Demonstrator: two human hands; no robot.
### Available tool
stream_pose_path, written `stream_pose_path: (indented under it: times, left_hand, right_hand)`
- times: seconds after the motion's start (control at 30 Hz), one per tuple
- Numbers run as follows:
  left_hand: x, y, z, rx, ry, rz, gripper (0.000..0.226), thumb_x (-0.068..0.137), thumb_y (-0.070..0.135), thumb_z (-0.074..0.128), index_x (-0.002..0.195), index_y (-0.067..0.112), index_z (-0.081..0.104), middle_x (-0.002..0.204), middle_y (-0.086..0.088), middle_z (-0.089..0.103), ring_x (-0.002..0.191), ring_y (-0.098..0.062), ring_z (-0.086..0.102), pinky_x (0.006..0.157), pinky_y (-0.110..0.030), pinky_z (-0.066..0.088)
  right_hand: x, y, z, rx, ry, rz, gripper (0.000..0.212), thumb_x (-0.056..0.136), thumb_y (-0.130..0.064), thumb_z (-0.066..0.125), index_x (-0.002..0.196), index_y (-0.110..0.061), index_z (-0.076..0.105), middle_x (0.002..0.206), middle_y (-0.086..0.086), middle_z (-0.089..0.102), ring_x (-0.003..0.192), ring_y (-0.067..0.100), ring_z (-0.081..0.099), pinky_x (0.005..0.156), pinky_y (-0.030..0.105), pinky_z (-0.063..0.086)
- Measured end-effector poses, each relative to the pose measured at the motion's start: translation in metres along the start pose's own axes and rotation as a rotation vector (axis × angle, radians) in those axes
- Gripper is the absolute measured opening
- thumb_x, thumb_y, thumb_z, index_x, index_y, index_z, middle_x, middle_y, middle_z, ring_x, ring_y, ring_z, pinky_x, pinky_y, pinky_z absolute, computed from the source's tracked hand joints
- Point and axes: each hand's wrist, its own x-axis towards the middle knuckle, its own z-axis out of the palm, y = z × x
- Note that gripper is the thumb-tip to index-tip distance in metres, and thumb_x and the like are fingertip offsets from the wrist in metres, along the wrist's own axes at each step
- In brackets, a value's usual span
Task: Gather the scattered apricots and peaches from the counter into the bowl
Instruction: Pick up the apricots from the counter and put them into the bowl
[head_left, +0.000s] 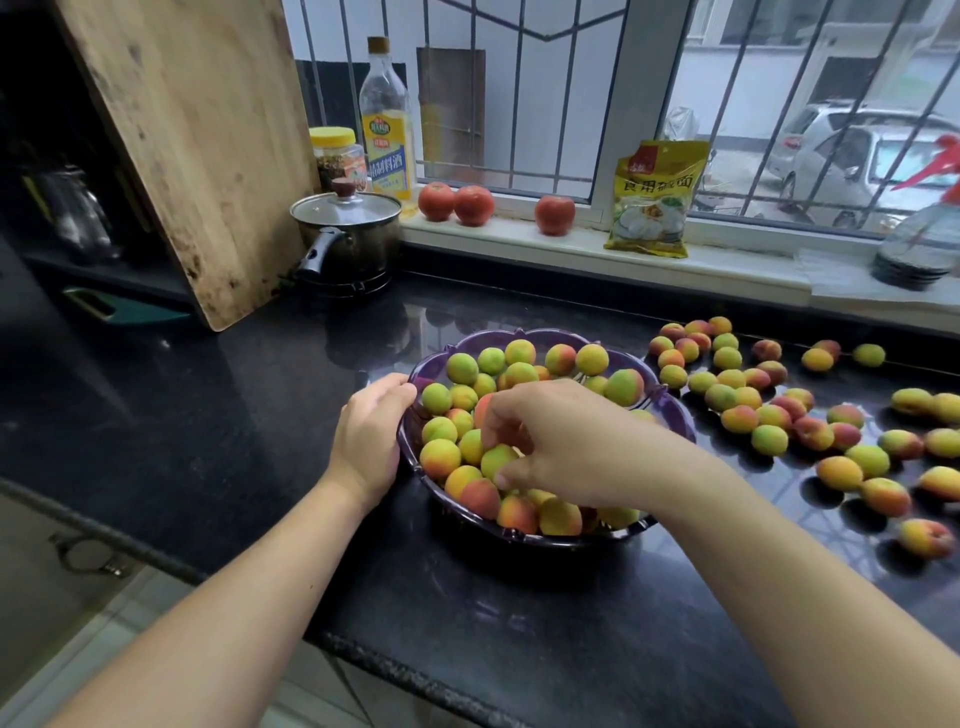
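Black counter (218, 415): glossy dark stone, runs from the near edge back to the white window sill (571, 244).

Wooden cutting board (192, 140): leans upright at the far left corner of the counter.

Purple bowl (675, 410): scalloped rim, sits mid-counter, closer to the near edge than to the sill. Heaped with yellow-green and red-blushed fruit in bowl (462, 369).

Scattered fruit (769, 415): several dozen apricots and peaches lie loose on the counter to the right of the bowl, spreading from just beside its rim out toward the right edge. A tight cluster sits near the back; looser ones lie toward the near right.

Left hand (371, 431): fingers and thumb curled over the bowl's left rim, gripping it.

Right hand (561, 441): over the middle of the bowl, fingers bent down among the fruit. Fingertips touch a green-yellow fruit (496, 460); cannot tell whether it is gripped or merely touched.

Steel pot (348, 244): glass lid, black handle, at the back of the counter beside the board.

On the sill: oil bottle (387, 130), yellow-lidded jar (337, 156), yellow packet (657, 200), three tomatoes (472, 205).
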Motion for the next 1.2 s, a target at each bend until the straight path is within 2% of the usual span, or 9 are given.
stream_pose_path:
  times: [0.13,0.3,0.4,0.6,0.7,0.83,1.0,1.1,1.2]
  left_hand:
    - [0.0,-0.001,0.0,0.004,-0.002,-0.005,0.032,0.09,0.033,0.049,0.07,0.014,0.064,0.072,-0.003,0.064,0.074,-0.02,0.054,0.074,-0.044,0.045]
    - [0.0,-0.002,0.0,0.007,-0.002,0.005,0.036,0.086,0.041,0.051,0.077,0.01,0.068,0.081,-0.018,0.069,0.078,-0.023,0.057,0.079,-0.05,0.048]
    - [0.0,-0.001,0.0,-0.003,0.006,-0.002,0.039,0.084,0.044,0.051,0.076,0.009,0.066,0.075,-0.012,0.066,0.077,-0.022,0.056,0.077,-0.048,0.046]
    - [-0.003,0.005,0.0,0.027,0.023,-0.006,0.048,0.086,0.04,0.047,0.084,-0.003,0.067,0.086,-0.024,0.068,0.082,-0.033,0.06,0.083,-0.055,0.048]
    - [-0.004,0.005,0.0,0.061,0.011,0.011,0.048,0.087,0.041,0.047,0.084,-0.002,0.067,0.086,-0.024,0.068,0.088,-0.044,0.059,0.085,-0.057,0.047]
    - [-0.005,0.006,0.001,0.059,0.014,0.014,0.045,0.09,0.036,0.045,0.084,-0.004,0.066,0.089,-0.026,0.067,0.081,-0.026,0.055,0.08,-0.049,0.046]
    - [-0.007,0.0,0.001,0.053,0.038,-0.011,0.04,0.09,0.038,0.046,0.081,0.006,0.067,0.08,-0.008,0.066,0.081,-0.022,0.054,0.079,-0.042,0.042]
    - [-0.005,-0.001,0.0,0.042,0.043,-0.025,0.037,0.089,0.039,0.048,0.078,0.009,0.066,0.078,-0.004,0.065,0.081,-0.022,0.054,0.079,-0.042,0.042]
    - [-0.005,-0.002,0.0,0.045,0.048,-0.026,0.039,0.088,0.04,0.048,0.08,0.007,0.067,0.082,-0.007,0.066,0.083,-0.022,0.055,0.08,-0.041,0.043]
  right_hand:
    - [0.0,0.001,0.001,0.049,0.011,0.004,0.027,0.082,-0.034,0.081,0.1,-0.034,0.061,0.095,-0.015,0.058,0.088,0.006,0.055,0.069,0.019,0.042]
    - [-0.003,0.001,-0.002,0.052,-0.022,-0.008,0.029,0.085,-0.035,0.078,0.11,-0.033,0.063,0.102,-0.015,0.059,0.092,0.006,0.057,0.073,0.018,0.046]
    - [-0.007,0.007,-0.017,0.138,-0.028,0.005,0.027,0.089,-0.039,0.074,0.113,-0.035,0.065,0.103,-0.018,0.063,0.092,-0.001,0.06,0.076,0.017,0.051]
    - [-0.019,0.06,-0.04,0.287,0.6,0.328,0.013,0.099,-0.017,0.06,0.106,-0.021,0.07,0.093,-0.008,0.067,0.084,0.008,0.063,0.068,0.021,0.047]
    - [-0.043,0.095,-0.026,0.271,0.758,0.565,0.016,0.1,-0.012,0.055,0.105,-0.018,0.069,0.097,-0.001,0.066,0.079,0.015,0.059,0.064,0.025,0.045]
    - [-0.094,0.141,-0.002,0.058,0.931,0.833,0.027,0.091,0.001,0.052,0.108,-0.008,0.071,0.111,0.016,0.067,0.101,0.034,0.059,0.08,0.032,0.042]
    - [-0.113,0.165,0.021,-0.22,0.775,0.98,0.023,0.094,-0.017,0.057,0.112,-0.006,0.066,0.115,0.023,0.063,0.107,0.043,0.052,0.093,0.045,0.042]
    - [-0.097,0.16,0.028,-0.36,0.589,1.004,0.038,0.095,-0.041,0.058,0.123,-0.014,0.06,0.127,0.018,0.061,0.122,0.041,0.047,0.111,0.052,0.03]
    - [-0.089,0.162,0.035,-0.423,0.574,1.003,0.039,0.092,-0.04,0.065,0.121,-0.016,0.058,0.125,0.017,0.064,0.127,0.041,0.046,0.118,0.058,0.017]
